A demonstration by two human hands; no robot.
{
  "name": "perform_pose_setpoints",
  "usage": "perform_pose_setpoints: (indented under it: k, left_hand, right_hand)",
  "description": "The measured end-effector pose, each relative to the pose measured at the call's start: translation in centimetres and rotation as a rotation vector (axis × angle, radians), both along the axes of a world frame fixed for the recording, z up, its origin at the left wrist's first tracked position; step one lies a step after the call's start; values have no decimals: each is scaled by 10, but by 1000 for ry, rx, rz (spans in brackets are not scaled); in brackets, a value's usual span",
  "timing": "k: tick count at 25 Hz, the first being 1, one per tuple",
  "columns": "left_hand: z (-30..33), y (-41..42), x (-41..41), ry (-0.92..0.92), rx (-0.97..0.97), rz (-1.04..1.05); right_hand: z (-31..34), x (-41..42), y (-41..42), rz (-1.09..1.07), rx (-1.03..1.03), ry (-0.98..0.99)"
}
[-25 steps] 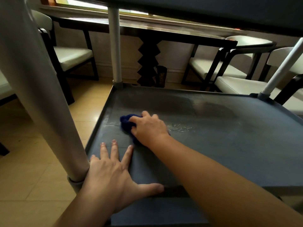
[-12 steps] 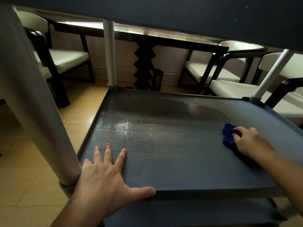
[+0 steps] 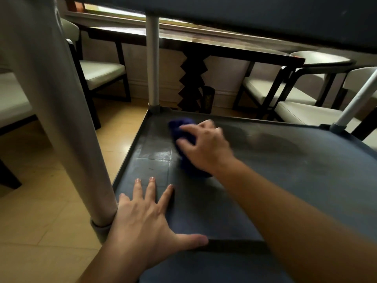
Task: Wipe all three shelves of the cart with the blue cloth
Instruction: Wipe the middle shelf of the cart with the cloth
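Note:
I look between two shelves of a dark grey cart. The middle shelf (image 3: 285, 180) fills the view, with wet streaks near its left rim. My right hand (image 3: 204, 146) presses a bunched blue cloth (image 3: 179, 127) onto the far left part of this shelf and looks blurred. My left hand (image 3: 146, 217) lies flat with fingers spread on the near left corner, the thumb over the front rim. The underside of the upper shelf (image 3: 265, 15) spans the top. A strip of the lower shelf (image 3: 204, 268) shows below the front rim.
Grey cart posts stand at the near left (image 3: 67, 129), far left (image 3: 153, 64) and far right (image 3: 357, 99). Beyond the cart are a dark wooden table (image 3: 204, 45) with a zigzag leg, white-cushioned chairs (image 3: 295, 94) on both sides, and tan floor tiles (image 3: 40, 201).
My right hand swept the cloth from the left part of the shelf to its right side, then back to the far left. My left hand stayed planted on the near corner.

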State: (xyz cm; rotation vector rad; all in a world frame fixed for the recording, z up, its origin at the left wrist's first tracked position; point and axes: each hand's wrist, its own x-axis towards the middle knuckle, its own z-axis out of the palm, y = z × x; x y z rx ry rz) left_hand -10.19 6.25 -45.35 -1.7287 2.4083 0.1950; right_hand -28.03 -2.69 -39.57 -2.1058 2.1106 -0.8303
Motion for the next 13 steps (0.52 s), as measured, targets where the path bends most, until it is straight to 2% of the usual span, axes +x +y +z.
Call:
perform_pose_setpoints:
  k: [2, 4, 7, 13]
  left_hand:
    - [3, -2, 0, -1, 41, -5]
    - [4, -3, -1, -12, 63, -9]
    - [5, -4, -1, -41, 73, -16]
    - [4, -1, -1, -23, 40, -10]
  right_hand:
    - [-14, 38, -8, 125, 215, 75]
    - [-31, 56, -15, 156, 273, 231]
    - [-46, 55, -21, 124, 251, 363]
    - [-56, 19, -17, 103, 150, 308]
